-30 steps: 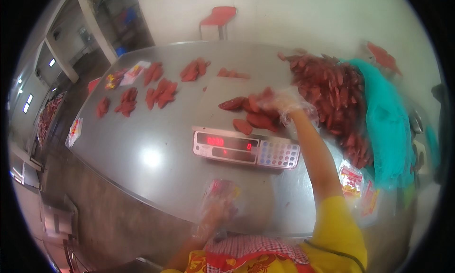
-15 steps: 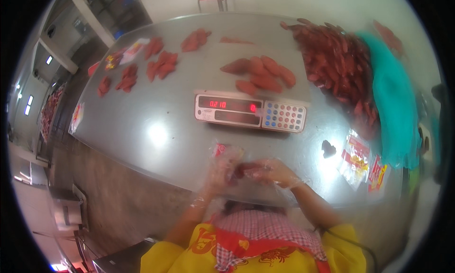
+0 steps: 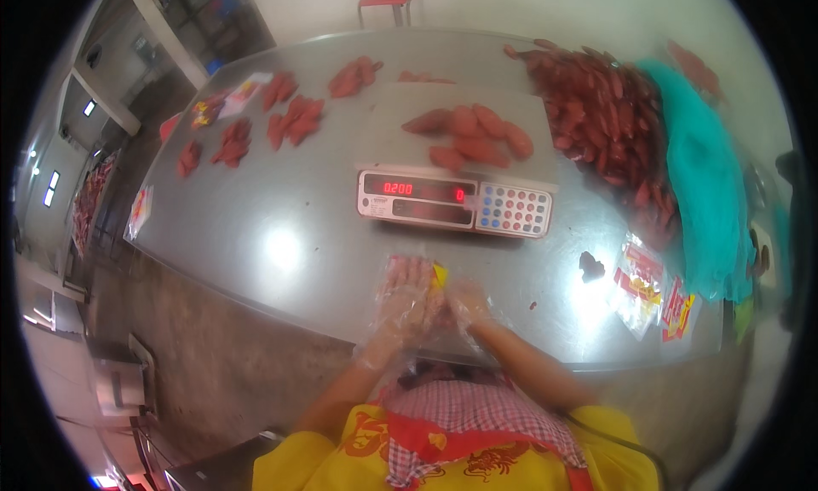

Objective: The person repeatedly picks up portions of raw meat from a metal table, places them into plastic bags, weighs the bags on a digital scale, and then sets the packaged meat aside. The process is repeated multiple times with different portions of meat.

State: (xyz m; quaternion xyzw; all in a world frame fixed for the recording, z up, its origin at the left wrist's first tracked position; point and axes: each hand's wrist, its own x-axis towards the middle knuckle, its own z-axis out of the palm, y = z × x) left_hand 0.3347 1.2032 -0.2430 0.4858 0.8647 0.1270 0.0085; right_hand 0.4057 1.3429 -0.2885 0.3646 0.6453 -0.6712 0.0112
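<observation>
Both my hands wear clear plastic gloves and meet over the table's near edge. My left hand point(image 3: 406, 291) lies flat, fingers stretched out, over a clear plastic bag with red and yellow print point(image 3: 439, 276). Against the bag's right side is my right hand point(image 3: 469, 303); blur hides how its fingers are bent. Reddish contents show faintly between the hands, mostly covered. Just beyond stands a white scale point(image 3: 417, 222) with lit red digits and a keypad. Several short, plump red-brown pieces that look like sausages point(image 3: 473, 137) rest on its pan.
Small sausage piles point(image 3: 296, 121) are spread over the metal table point(image 3: 221, 218) at the far left. A large heap point(image 3: 596, 99) sits at the far right beside teal netting point(image 3: 703, 176). Printed bags point(image 3: 639, 282) and a dark scrap point(image 3: 590, 268) lie at the right.
My right hand, which held a dark red sausage piece at the bag, has moved left against it. My left hand now lies flat over the bag. The scale's lit digits have changed.
</observation>
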